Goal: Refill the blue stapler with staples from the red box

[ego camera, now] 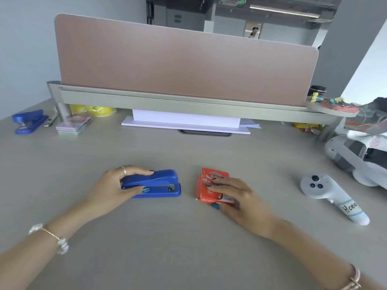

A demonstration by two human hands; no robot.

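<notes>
The blue stapler (159,183) lies closed on the grey desk (188,237), its nose pointing right. My left hand (111,189) wraps around its rear end, fingers over the top and thumb on the near side. To its right rests the red box (204,186) of staples, flat on the desk with its hang tab at the far end. My right hand (234,197) lies over the box's right half, fingers on top and thumb against the near edge.
A second blue stapler (29,121) and stacked sticky-note pads (74,124) sit at the far left. White paper (186,122) lies under the raised shelf (167,99). A white controller (333,197) and a headset (360,158) occupy the right side.
</notes>
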